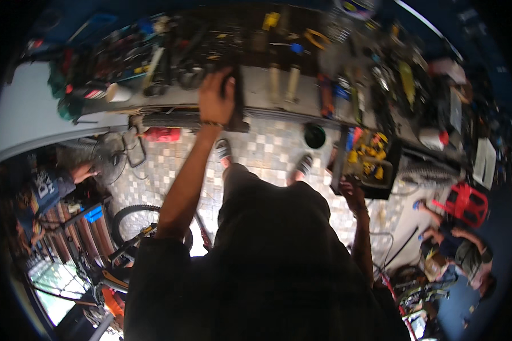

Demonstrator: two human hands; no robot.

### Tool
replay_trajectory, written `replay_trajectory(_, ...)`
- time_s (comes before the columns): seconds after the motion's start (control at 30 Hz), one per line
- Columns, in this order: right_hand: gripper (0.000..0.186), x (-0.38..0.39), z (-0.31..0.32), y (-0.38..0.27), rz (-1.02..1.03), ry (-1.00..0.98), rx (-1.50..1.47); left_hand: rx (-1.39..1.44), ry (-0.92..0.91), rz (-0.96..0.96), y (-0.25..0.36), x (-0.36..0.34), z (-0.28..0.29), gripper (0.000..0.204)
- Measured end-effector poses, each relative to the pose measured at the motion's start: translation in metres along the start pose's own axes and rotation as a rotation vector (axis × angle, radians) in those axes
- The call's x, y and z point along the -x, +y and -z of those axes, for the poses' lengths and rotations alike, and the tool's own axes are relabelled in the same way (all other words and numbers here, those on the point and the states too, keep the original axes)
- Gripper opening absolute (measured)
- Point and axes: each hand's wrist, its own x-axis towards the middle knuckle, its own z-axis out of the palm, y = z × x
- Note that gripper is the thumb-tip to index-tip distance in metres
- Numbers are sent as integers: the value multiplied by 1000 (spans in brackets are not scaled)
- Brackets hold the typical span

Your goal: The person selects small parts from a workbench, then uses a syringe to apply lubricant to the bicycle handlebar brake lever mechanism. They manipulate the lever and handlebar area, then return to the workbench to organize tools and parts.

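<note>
Over the near edge of the workbench (256,94), my left hand (215,96) reaches forward, a band round its wrist. Its fingers bend at a long dark object (238,102) that hangs past the bench edge; blur hides what kind it is. Lower right, my right hand (352,196) has its fingers closed on the near-left corner of a black drawer-like bin (372,190). Yellow-and-black pieces (372,145) and a grey tray (361,167) lie in the bin.
Tools crowd the bench, among them a yellow-handled tool (317,38) and a white cup (118,92). On the tiled floor stands a dark round container (314,135). A bicycle wheel (136,224) is at left, a red stool (465,204) at right. One person (469,256) sits right, another (45,196) left.
</note>
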Motion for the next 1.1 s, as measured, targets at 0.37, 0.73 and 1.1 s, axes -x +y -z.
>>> replay_trajectory(0.37, 34, -17, -256, -138, 40, -111, -21, -548, -408, 106, -284, 173, 100, 38)
replay_trajectory(0.73, 30, 16, -384, -230, -45, -132, 29, -531, -931, -179, -348, 187, 80, 31)
replay_trajectory(1.1, 32, 30, -370, -276, -128, 9, 108, -125, -1287, -112, -282, 205, 40, 73)
